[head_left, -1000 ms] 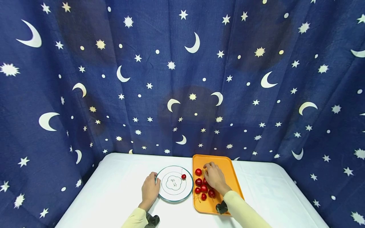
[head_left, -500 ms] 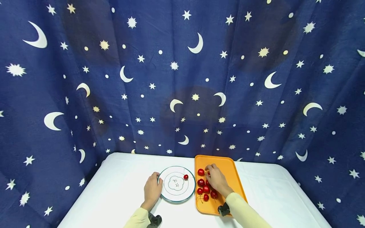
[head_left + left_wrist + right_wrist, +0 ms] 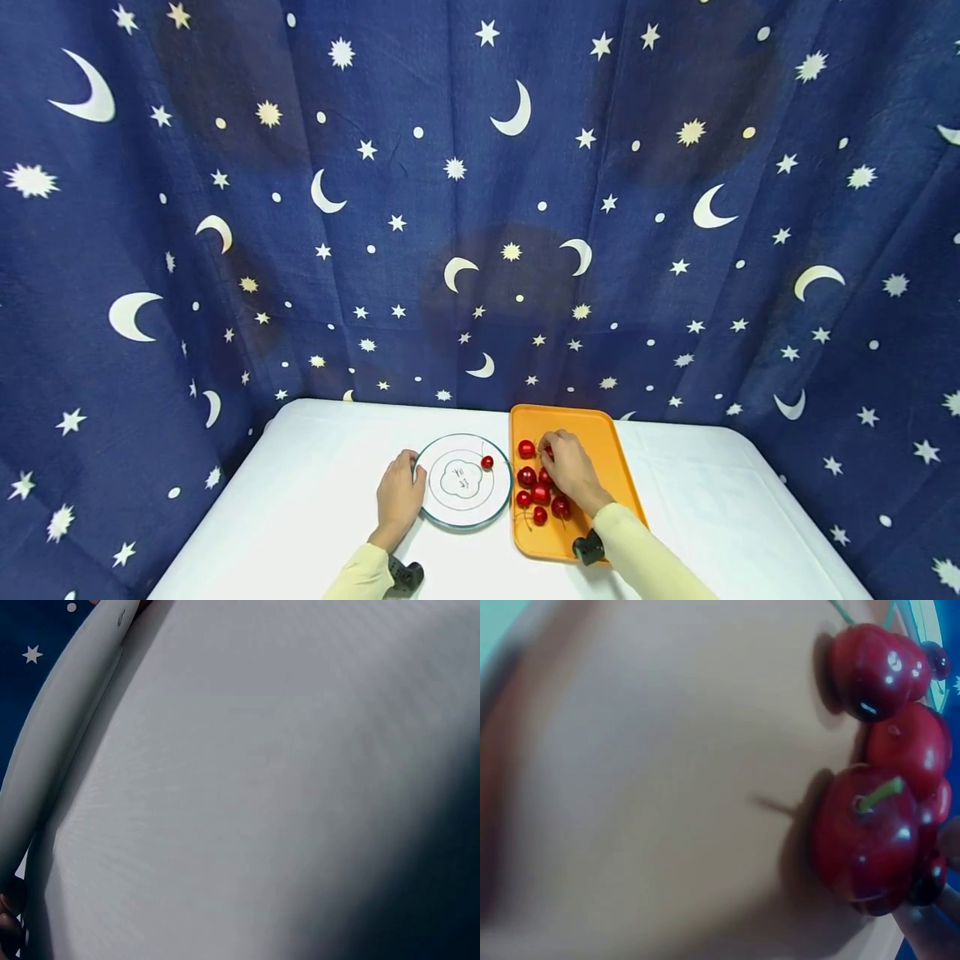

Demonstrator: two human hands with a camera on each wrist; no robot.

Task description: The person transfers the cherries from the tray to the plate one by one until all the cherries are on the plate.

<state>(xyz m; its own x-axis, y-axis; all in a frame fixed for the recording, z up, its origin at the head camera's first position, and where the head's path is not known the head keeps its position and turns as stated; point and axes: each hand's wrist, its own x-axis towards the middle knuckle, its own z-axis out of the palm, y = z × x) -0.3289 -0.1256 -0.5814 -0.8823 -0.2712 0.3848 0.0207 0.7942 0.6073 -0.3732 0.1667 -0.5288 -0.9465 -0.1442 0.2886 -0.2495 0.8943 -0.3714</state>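
Orange tray [image 3: 603,446], right; white plate [image 3: 442,510], left, its rim gripped by the left hand [image 3: 400,497]. The right hand [image 3: 573,468] pinches a round cherry [image 3: 550,452] at the far end of the cluster [image 3: 541,493]; the plate lies left of this grip.

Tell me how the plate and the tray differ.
Shape: the plate is round, while the tray is rectangular with rounded corners.
Look: the plate is white with a dark edge and a line drawing in its middle; the tray is plain orange.
Load: the plate bears a single cherry, while the tray bears a cluster of cherries.
Both lie on the white tabletop, side by side.
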